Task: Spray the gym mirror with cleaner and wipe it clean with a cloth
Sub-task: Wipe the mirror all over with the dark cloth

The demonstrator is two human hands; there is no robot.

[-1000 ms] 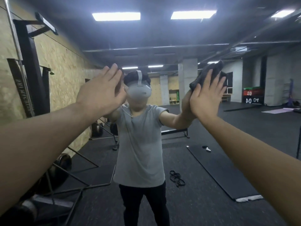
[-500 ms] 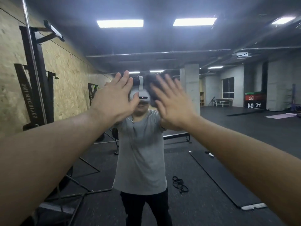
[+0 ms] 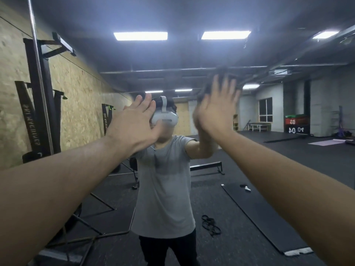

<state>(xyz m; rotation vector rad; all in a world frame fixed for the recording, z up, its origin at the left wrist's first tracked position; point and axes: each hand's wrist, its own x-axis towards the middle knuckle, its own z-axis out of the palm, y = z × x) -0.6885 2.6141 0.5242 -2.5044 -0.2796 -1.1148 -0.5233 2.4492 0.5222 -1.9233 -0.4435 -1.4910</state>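
So the right hand [image 3: 217,110] is flat against the mirror [image 3: 249,169] just right of centre, fingers [image 3: 228,87] spread and straight, pushing a dark cloth [image 3: 221,72] across the glass. You only see the cloth poking out above the fingertips, and it's smeared with motion blur. Half a second ago that hand was lower and closer to centre, right over the reflected headset [image 3: 165,118]; a second ago it was way over on the right. So it swept in to the left and is now heading up and back out: looks like back-and-forth wiping passes, well into the wipe step I'd say.

The left hand [image 3: 134,121] is also flat on the glass left of centre, fingers straight and together, holding nothing, and it's barely budged. Bracing, probably.

Stuff I can't make out: no spray bottle anywhere in frame, and you can't tell if the glass is wet or streaky, since the reflection just shows the gym floor [image 3: 240,237], a black mat [image 3: 259,217] lower right and a rack [image 3: 42,93] on the left. How much of the cloth is bunched under the palm is hidden too.
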